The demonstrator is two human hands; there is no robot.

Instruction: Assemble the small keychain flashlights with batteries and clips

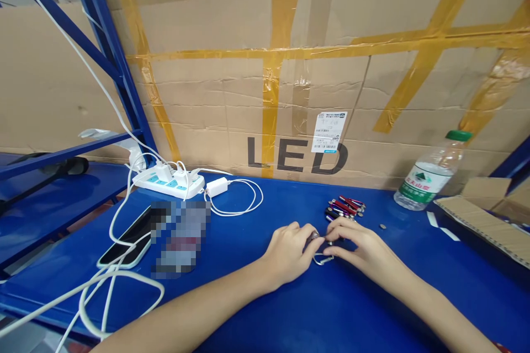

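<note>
My left hand (pixel 292 251) and my right hand (pixel 358 242) meet at the middle of the blue table (pixel 256 309). Both have their fingers pinched on a small dark metal keychain piece (pixel 318 237) with a silver clip (pixel 323 259) lying under it. Just behind my right hand lies a pile of several small red, black and purple keychain pieces (pixel 345 207). A small round coin-like cell (pixel 382 226) lies to the right of the pile.
A taped cardboard wall marked LED (pixel 298 94) stands behind. A water bottle (pixel 428 174) and an open carton (pixel 488 215) are at right. At left are a white power strip (pixel 168 179) with chargers, white cables (pixel 236 198), a phone (pixel 126 240) and a blurred object (pixel 180 237).
</note>
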